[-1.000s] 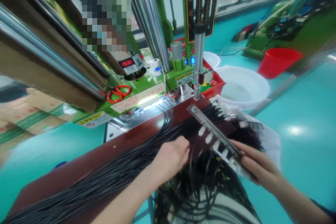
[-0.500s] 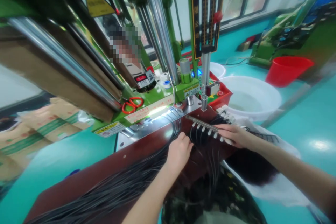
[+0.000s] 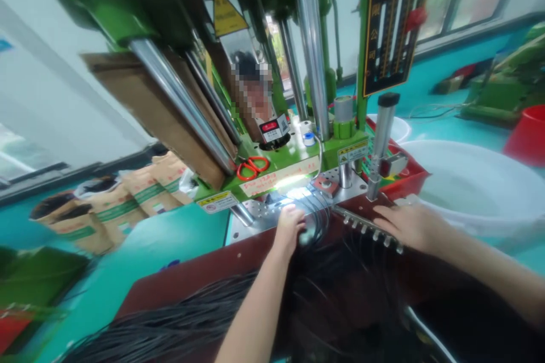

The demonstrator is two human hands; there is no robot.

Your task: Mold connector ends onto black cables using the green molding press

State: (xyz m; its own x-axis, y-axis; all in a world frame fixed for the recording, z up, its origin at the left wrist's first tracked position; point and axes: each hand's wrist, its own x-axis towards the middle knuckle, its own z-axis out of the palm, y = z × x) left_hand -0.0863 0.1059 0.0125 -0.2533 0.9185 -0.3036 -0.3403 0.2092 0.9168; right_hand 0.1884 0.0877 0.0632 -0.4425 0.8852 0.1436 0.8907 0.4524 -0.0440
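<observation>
My left hand (image 3: 292, 228) is at the front edge of the press's metal bed (image 3: 259, 220), beside looped black cables (image 3: 317, 218). Its fingers are curled inward; whatever they hold is hidden. To the right, a slim metal bar with a row of small metal clips or plugs (image 3: 368, 228) lies on the dark red tabletop, cables hanging from it. My right hand (image 3: 411, 228) is just behind this bar, fingers stretched out flat toward the left and close to it; whether they touch it I cannot tell. A small reddish block (image 3: 327, 185) sits on the bed.
The green press (image 3: 293, 161) stands ahead, with red-handled scissors (image 3: 252, 168) on its plate. A loose cable bundle (image 3: 183, 317) covers the table's near left. A red control box (image 3: 409, 173) and white tub (image 3: 472, 181) are at right. Someone is behind the press.
The view has swung left. My left hand has moved forward to the metal bed. My right hand has let go of the bar's outer end and straightened its fingers behind it.
</observation>
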